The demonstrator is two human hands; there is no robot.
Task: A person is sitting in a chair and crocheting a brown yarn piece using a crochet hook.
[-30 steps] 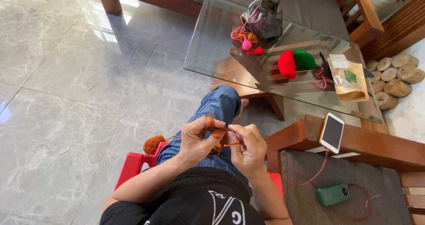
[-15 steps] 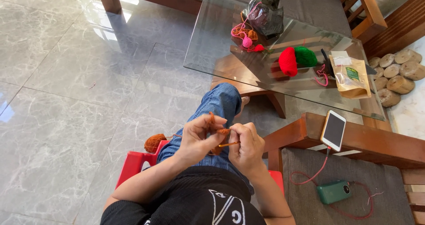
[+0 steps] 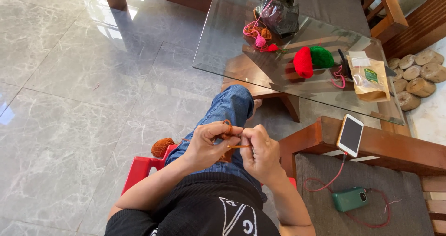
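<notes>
Since a second ago the hands have barely shifted over the lap, the hook now lying level between them where it was tucked closer in; the small orange crochet piece (image 3: 226,128) sits above the knee, pinched in the fingers of the left hand (image 3: 206,143), which are curled tight around it; the right hand (image 3: 260,151) is clenched on the thin crochet hook (image 3: 238,146), its tip pointing toward the left fingers; a strand runs down from the work to the orange yarn ball (image 3: 162,147) lying on the floor beside the red stool (image 3: 141,170); the hands hover over the leg in blue jeans (image 3: 227,109), which stretches toward the glass surface (image 3: 223,45); on that surface, a red yarn ball (image 3: 303,62) touches a green yarn ball (image 3: 321,57), with a brown paper pouch (image 3: 370,79) near them to the right; further back a dark plastic bag (image 3: 280,12) stands with a tangle of pink and orange yarn (image 3: 258,34) just beside it; off to the right a phone (image 3: 350,134) rests on the wooden armrest (image 3: 399,147), a red cable (image 3: 327,182) trailing from it to a green power bank (image 3: 350,199) on the grey seat cushion; round wood slices (image 3: 416,78) lie on the floor past the surface's far corner.
</notes>
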